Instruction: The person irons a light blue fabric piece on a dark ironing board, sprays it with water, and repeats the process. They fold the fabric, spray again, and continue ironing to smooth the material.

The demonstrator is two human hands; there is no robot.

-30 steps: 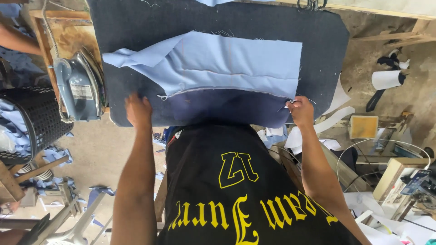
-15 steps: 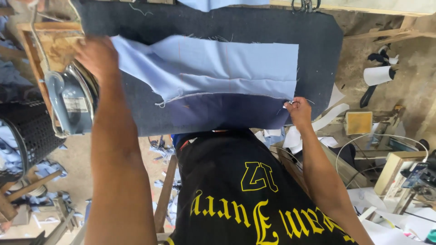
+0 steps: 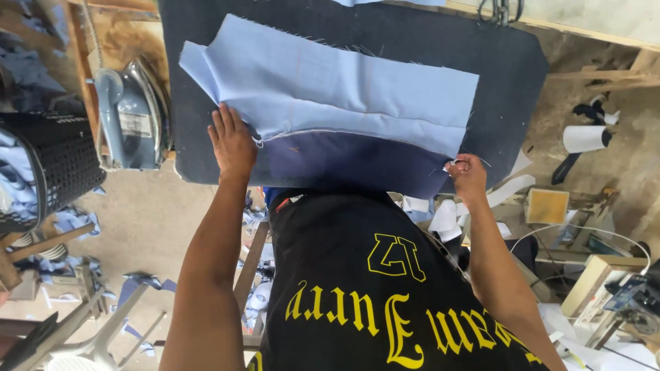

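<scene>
Head view: light-blue fabric piece point(image 3: 344, 103) runs nine-to-three; left hand point(image 3: 232, 141) lies flat on its nine-o'clock end, right hand point(image 3: 467, 175) pinches the three-o'clock corner.

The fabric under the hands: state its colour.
Light blue fabric, plain, shown in the head view.

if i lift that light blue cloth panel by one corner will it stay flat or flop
The light blue cloth panel would likely flop: it lies thin and creased on the dark padded board. Probably light. Its frayed edges may shed threads.
</scene>
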